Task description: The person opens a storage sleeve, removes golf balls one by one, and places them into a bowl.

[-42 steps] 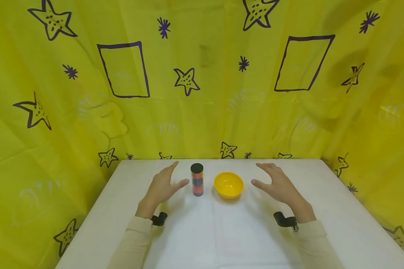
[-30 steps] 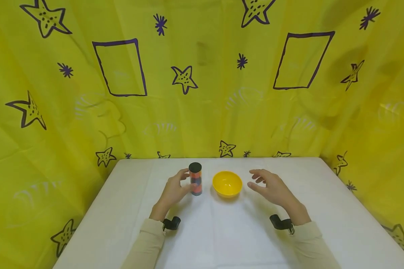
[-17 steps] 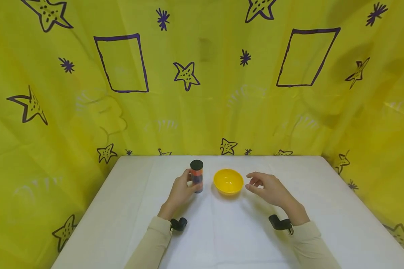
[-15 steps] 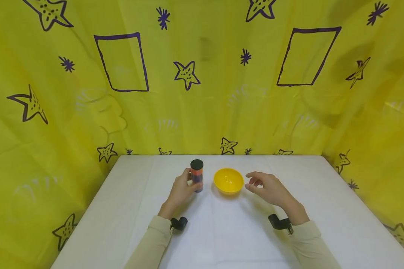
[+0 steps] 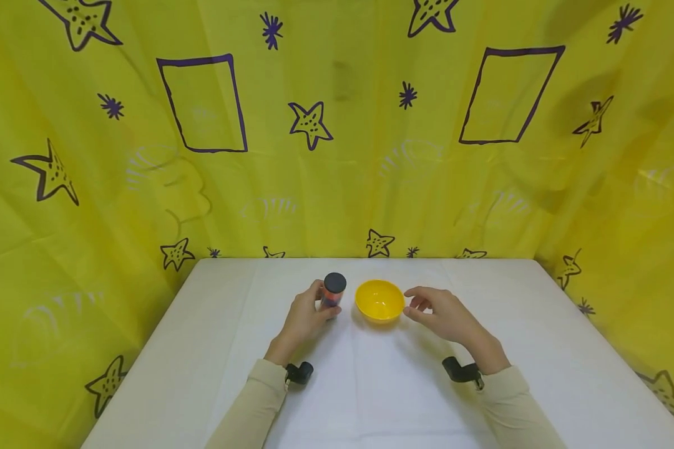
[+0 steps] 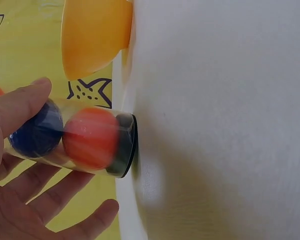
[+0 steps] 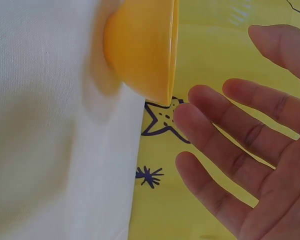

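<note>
My left hand (image 5: 304, 317) grips a clear plastic tube (image 5: 332, 298) with a dark lid, thumb on one side and fingers round the other. Inside it, in the left wrist view, a blue ball (image 6: 37, 131) and an orange-red ball (image 6: 90, 137) show, with part of another at the frame edge. The tube leans slightly, its dark end cap (image 6: 127, 145) close to the table. Just right of it a yellow bowl (image 5: 379, 302) stands upright. My right hand (image 5: 446, 315) is beside the bowl's right rim, fingers relaxed, slightly bent and holding nothing.
A white cloth (image 5: 365, 386) covers the table. Behind and on both sides hangs a yellow curtain (image 5: 337, 193) with purple stars and frames drawn on it. Each wrist wears a black camera mount (image 5: 300, 373).
My left hand has moved right to the tube, taken hold of it and tipped it, its lid now nearer the bowl. My right hand has come in closer to the bowl, its fingers bending a little.
</note>
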Tool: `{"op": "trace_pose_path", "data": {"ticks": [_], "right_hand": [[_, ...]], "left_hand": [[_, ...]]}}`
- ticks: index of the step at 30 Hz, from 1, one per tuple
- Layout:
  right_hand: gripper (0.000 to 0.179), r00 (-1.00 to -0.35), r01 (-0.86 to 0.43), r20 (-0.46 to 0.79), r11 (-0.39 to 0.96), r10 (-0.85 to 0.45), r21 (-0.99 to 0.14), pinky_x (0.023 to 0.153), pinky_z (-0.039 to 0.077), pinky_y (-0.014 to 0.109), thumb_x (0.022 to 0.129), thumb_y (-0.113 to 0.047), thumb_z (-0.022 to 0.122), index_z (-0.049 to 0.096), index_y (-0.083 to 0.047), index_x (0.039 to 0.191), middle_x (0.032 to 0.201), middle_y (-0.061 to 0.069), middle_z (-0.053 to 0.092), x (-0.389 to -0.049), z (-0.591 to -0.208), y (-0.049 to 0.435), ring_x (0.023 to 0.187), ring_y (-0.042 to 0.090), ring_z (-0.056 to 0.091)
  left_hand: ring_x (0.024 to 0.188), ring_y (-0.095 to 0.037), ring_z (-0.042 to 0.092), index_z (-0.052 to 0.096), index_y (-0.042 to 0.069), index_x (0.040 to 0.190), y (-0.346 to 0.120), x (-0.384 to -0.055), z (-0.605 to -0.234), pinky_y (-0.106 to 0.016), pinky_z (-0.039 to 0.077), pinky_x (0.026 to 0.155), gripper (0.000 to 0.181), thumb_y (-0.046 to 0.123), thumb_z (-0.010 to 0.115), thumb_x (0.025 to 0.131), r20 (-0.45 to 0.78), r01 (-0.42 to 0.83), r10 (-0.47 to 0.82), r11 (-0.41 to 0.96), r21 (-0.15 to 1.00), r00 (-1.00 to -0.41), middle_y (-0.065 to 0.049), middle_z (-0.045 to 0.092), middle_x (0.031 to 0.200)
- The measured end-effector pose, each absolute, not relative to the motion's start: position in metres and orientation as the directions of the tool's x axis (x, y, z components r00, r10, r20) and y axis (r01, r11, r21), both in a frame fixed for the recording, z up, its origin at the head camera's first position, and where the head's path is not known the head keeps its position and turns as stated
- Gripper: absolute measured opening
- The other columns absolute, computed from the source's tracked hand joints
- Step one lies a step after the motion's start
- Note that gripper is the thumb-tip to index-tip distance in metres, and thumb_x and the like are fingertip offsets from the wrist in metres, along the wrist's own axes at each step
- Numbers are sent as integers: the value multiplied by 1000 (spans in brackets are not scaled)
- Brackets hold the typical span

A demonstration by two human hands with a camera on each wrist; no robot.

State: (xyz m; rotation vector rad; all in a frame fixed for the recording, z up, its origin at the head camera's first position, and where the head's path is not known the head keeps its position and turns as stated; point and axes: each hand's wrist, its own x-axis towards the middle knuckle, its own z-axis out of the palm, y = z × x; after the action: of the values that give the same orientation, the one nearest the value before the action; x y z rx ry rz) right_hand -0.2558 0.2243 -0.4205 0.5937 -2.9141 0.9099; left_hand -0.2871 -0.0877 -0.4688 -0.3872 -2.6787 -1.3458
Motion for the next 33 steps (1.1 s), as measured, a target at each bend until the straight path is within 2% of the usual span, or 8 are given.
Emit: {"op": "trace_pose_path", "data": {"ticks": [6,10,14,18,25,33], "right_hand": [[39,-920,-380,143,744,-364,-550,85,56,40,98,-26,70,66,-2,128,101,1,73,-254,-420,219,92,16,65],[35,-903,-420,180,716,-389,-558,86,58,46,97,-23,71,68,0,124,100,2,73,-253,-421,215,91,16,65],[32,-894,-440,198,702,-403,-560,86,58,45,98,-21,70,68,0,121,99,1,74,-253,-422,211,89,15,66],[30,-893,-442,206,699,-399,-563,85,58,40,98,-21,70,69,-1,120,99,0,74,-254,-425,208,89,14,67],[29,-897,-431,220,654,-383,-621,89,58,48,97,-20,71,69,-2,119,97,0,75,-252,-430,200,92,17,69],[33,-911,-398,220,598,-349,-696,85,57,34,97,-25,71,67,-5,123,97,0,74,-250,-430,184,91,16,69]], "left_hand": [[117,-27,64,63,16,118,-87,-287,-469,-53,43,112,37,16,83,86,283,378,253,545,749,-925,-6,72,115],[111,-26,62,63,14,127,-85,-286,-467,-50,48,107,44,17,82,88,280,404,296,561,723,-913,-7,67,115],[111,-27,59,58,18,137,-84,-285,-467,-50,49,106,52,21,80,90,233,386,323,579,718,-917,-9,62,122],[110,-27,58,56,19,140,-84,-285,-466,-49,49,105,54,22,78,91,213,393,353,586,708,-911,-9,58,122],[114,-27,56,57,18,139,-82,-283,-464,-47,51,104,53,25,79,91,275,475,394,625,619,-877,-8,57,125],[116,-24,57,60,21,135,-80,-280,-460,-48,51,103,50,29,80,89,275,504,424,682,531,-863,-3,67,126]]}}
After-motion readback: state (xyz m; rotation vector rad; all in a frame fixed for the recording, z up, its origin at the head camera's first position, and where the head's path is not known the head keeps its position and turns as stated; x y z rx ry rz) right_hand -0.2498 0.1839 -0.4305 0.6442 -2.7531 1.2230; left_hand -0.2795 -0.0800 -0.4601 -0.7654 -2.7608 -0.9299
